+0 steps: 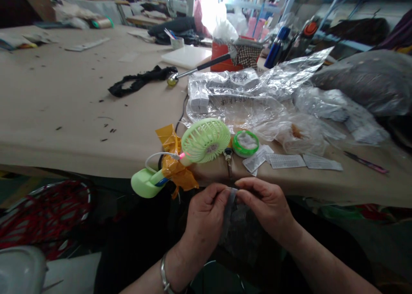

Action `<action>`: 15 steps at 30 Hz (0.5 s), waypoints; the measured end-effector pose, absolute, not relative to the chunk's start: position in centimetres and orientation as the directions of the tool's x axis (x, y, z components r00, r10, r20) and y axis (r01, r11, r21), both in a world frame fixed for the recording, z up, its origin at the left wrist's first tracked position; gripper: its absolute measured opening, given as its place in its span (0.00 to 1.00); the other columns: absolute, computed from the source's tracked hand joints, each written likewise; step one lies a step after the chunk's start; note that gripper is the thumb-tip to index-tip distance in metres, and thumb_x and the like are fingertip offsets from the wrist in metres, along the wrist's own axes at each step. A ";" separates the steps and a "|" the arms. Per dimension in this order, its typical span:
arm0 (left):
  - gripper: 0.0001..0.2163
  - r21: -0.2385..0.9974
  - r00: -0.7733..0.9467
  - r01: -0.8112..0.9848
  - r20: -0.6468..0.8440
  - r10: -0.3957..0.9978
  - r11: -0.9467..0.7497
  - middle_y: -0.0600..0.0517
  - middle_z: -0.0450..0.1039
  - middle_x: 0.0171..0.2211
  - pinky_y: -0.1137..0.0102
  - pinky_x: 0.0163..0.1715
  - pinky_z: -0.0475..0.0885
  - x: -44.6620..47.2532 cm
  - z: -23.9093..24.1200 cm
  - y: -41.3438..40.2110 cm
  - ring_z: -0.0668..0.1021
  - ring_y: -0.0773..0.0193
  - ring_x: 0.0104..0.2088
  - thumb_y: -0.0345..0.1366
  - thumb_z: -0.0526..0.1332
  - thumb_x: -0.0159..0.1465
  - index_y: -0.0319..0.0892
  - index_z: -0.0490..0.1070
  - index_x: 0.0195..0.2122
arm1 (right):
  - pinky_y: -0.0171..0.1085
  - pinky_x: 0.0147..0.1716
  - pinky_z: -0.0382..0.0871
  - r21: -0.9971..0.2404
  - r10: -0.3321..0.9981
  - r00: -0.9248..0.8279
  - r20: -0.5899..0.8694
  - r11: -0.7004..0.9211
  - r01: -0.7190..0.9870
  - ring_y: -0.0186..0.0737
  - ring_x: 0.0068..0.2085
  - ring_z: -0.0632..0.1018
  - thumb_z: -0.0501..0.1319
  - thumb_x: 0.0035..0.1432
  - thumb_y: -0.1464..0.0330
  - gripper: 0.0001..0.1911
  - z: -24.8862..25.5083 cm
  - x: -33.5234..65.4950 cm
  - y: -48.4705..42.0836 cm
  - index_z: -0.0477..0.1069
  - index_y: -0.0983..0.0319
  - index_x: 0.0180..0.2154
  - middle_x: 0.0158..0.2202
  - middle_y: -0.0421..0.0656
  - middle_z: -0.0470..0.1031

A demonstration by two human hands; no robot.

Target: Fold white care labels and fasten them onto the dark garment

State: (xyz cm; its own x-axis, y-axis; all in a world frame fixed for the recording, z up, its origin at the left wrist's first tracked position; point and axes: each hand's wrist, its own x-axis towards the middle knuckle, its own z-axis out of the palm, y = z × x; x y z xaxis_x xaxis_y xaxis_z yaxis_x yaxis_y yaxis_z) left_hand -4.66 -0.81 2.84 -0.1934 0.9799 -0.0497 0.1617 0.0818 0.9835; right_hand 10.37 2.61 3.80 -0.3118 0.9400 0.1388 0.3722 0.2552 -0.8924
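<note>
My left hand (207, 214) and my right hand (270, 208) meet just off the table's front edge. Both are closed in a pinch, thumb against fingers, on a thin, greyish, see-through strip (229, 208) that hangs down between them. What the strip is made of I cannot tell. Right above the fingertips, a narrow metal tool (228, 156) with a brown tip points toward me over the edge. Beside it stand a light green fan (206, 140) and a round green tub (245, 143) with white stuff inside.
Brown tape (172, 156) holds the fan's handle at the table edge. White printed cards (286, 161) and a slim pointed tool (367, 162) lie to the right. Behind are plastic bags of white stacks (238, 101), a black cloth piece (138, 83) and a red box (219, 56).
</note>
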 end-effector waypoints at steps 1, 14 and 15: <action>0.07 0.981 -0.190 0.157 -0.078 0.979 0.109 0.56 0.72 0.22 0.76 0.26 0.65 -4.7 2.6 -1.1 0.72 0.68 0.25 0.33 0.59 0.59 0.42 0.74 0.26 | 0.32 0.30 0.70 -0.863 0.931 -0.322 0.172 0.299 0.406 0.34 0.29 0.76 0.61 0.57 0.67 0.05 4.0 10.9 2.6 0.73 0.61 0.35 0.28 0.39 0.76; 0.05 0.960 -0.122 0.092 -0.253 0.960 0.265 0.50 0.80 0.32 0.66 0.40 0.69 -3.6 0.1 -2.0 0.78 0.57 0.36 0.34 0.62 0.56 0.44 0.78 0.30 | 0.48 0.55 0.62 -0.122 0.684 -0.479 0.549 0.633 0.764 0.47 0.52 0.73 0.59 0.59 0.71 0.14 2.8 14.2 5.0 0.72 0.60 0.48 0.48 0.45 0.77; 0.04 0.960 -0.110 0.076 -0.260 0.959 0.269 0.50 0.79 0.30 0.67 0.38 0.69 -3.5 0.1 -1.9 0.78 0.58 0.35 0.33 0.62 0.56 0.44 0.77 0.29 | 0.47 0.55 0.62 -0.139 0.671 -0.473 0.571 0.647 0.750 0.45 0.51 0.74 0.59 0.59 0.72 0.13 2.7 14.3 5.0 0.73 0.59 0.46 0.47 0.44 0.78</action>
State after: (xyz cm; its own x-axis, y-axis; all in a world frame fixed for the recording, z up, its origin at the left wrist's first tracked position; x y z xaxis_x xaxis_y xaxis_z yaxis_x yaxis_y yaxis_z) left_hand -3.45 -1.94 0.14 -0.1098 0.9593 -0.2603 0.0762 0.2693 0.9600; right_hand 14.34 4.96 2.66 -0.4728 0.6713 0.5708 0.7500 0.6466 -0.1392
